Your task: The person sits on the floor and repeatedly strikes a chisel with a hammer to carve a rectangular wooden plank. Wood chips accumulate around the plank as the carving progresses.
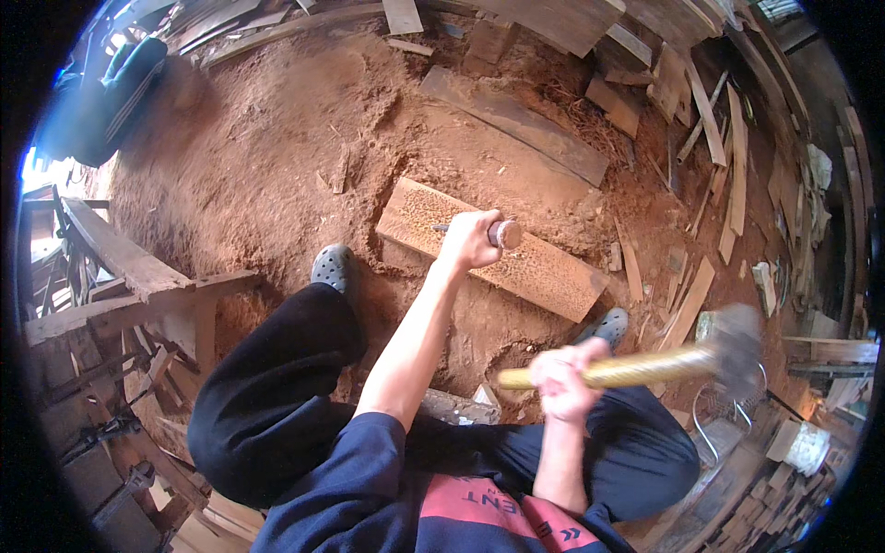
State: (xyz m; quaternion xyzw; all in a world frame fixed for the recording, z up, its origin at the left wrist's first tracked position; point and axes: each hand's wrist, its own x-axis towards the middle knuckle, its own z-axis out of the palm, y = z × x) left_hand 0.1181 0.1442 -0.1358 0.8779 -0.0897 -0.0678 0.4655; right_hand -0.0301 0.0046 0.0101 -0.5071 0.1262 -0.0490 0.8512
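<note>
A thick wooden plank [559,283] lies on the ground in front of me, its top covered in small pitted cuts. My left hand [468,241] is wrapped round a chisel [505,234]; its round wooden butt sticks out to the right. The chisel's metal blade shows on the left of the fist, close over the plank's top. Nearer to me, my right hand [562,378] grips the yellow handle of a hammer [659,365]. The dark hammer head is out to the right, apart from the chisel and blurred by motion.
My shod feet stand beside the plank's near side. Beyond it, a long flat board [521,124] lies on the reddish dirt. Scrap wood [714,138] is strewn at the right, and a wooden frame [138,304] stands at the left. Another person's dark-clothed leg [129,97] shows at the far left.
</note>
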